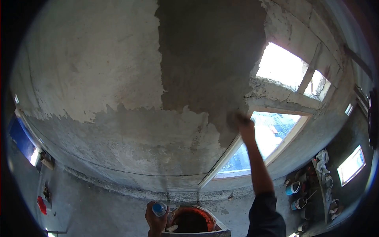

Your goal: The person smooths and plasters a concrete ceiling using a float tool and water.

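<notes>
My left hand is closed around a clear plastic bottle with a blue cap, low in the view beside an orange-rimmed bucket. Dark material fills the inside of the bucket, and a pale stick-like end shows by my fingers. Raised in front of me, my right hand is closed on a dark, blurred pad; its exact kind is smeared by motion. That pad is at the dark, damp plaster patch on the wall, close to the upper left corner of the window frame.
Drier, lighter plaster covers the wall on the left. Rough openings break the wall above the window. Several buckets and a plank stand at the lower right. A red object lies far left near a blue panel.
</notes>
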A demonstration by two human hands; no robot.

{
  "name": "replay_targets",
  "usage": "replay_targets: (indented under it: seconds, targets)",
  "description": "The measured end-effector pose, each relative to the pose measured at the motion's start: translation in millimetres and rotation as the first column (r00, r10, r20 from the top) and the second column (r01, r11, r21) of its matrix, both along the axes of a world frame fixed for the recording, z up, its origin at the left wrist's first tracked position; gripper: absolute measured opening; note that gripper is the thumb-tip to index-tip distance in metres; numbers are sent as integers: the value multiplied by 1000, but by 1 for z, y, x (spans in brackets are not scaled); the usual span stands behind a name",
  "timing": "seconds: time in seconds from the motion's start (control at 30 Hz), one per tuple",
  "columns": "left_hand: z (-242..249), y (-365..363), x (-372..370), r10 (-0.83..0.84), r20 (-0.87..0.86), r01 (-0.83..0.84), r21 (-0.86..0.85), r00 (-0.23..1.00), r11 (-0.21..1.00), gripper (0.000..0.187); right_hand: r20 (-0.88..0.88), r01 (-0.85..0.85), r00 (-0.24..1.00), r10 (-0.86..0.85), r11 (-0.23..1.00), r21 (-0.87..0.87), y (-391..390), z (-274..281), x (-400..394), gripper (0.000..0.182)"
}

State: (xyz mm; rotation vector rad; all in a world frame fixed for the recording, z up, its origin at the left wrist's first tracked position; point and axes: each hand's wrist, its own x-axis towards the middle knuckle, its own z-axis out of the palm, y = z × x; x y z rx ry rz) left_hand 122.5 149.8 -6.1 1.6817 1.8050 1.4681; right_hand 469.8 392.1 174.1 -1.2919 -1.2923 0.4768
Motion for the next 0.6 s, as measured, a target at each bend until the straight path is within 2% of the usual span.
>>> replay_targets:
  seconds: [0.03,0.07,0.13,0.17,0.23,0.27,0.33,0.37,0.43,0.5,0.53,0.6]
  targets:
    - [2,1,0,-4,-4,4,3,1000,1000,51,177,197,964,-200,980,37,17,59,-10,27]
    - [6,3,0,-2,-14,2,14,1000,1000,51,110,168,964,-243,872,460,53,87,-7,25]
    - [11,7,3,3,-24,-2,34,1000,999,51,88,183,898,-430,549,816,119,157,-4,28]
    - [12,7,4,15,2,-16,38,1000,999,51,164,270,753,-637,527,806,127,195,-9,31]
    - [23,7,5,34,25,-35,57,999,998,52,160,235,704,-692,439,867,147,246,-26,38]
    - [32,2,5,23,44,-25,46,999,999,47,153,235,709,-689,435,869,160,256,-29,38]
    - [28,4,1,15,62,-17,35,998,999,41,323,122,721,-613,572,811,178,264,-34,47]
    - [13,5,-4,38,73,-38,9,997,999,41,322,122,724,-610,572,811,185,257,-40,47]
    - [-1,4,-10,58,90,-57,-20,994,998,41,435,118,649,-624,647,753,200,229,-54,56]
    - [-3,4,-11,67,48,-67,4,997,998,40,514,-51,507,-692,571,819,208,184,-63,35]
    - [-8,3,-13,67,50,-67,6,997,998,40,513,-52,506,-694,568,821,194,171,-67,35]
    - [-18,3,-18,55,24,-56,34,998,998,41,676,-252,469,-568,648,719,168,157,-71,40]
